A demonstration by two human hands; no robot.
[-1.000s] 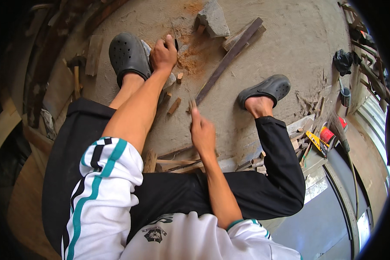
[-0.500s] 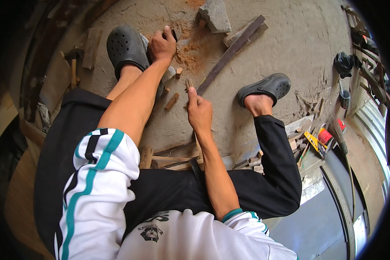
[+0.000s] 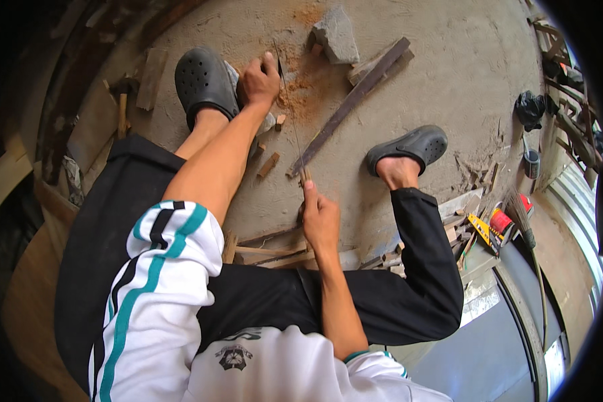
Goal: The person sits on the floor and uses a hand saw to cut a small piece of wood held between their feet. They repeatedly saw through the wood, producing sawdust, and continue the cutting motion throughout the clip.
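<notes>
My right hand (image 3: 321, 221) is closed around the short wooden handle (image 3: 306, 175) of what looks like a saw, thumb laid along it. From the handle a thin blade (image 3: 295, 124), seen nearly edge-on, runs forward past my left hand. Beside my left shoe, my left hand (image 3: 260, 79) is closed low over the floor. A dark piece (image 3: 279, 68) shows at its fingers, mostly hidden by them, with its kind unclear. Orange-brown sawdust (image 3: 301, 92) is spread on the ground alongside the blade.
A long dark wood strip (image 3: 355, 104) rests across a board, near a grey stone block (image 3: 335, 35). Small wood offcuts (image 3: 268, 165) lie between my feet. My right shoe (image 3: 409, 149) stands at the right. Farther right are a broom (image 3: 521, 218) and a yellow tool (image 3: 484, 231).
My right hand has drawn back toward my body with the handle, and more of the thin blade shows. My left hand stays by the shoe; the whole view has shifted slightly.
</notes>
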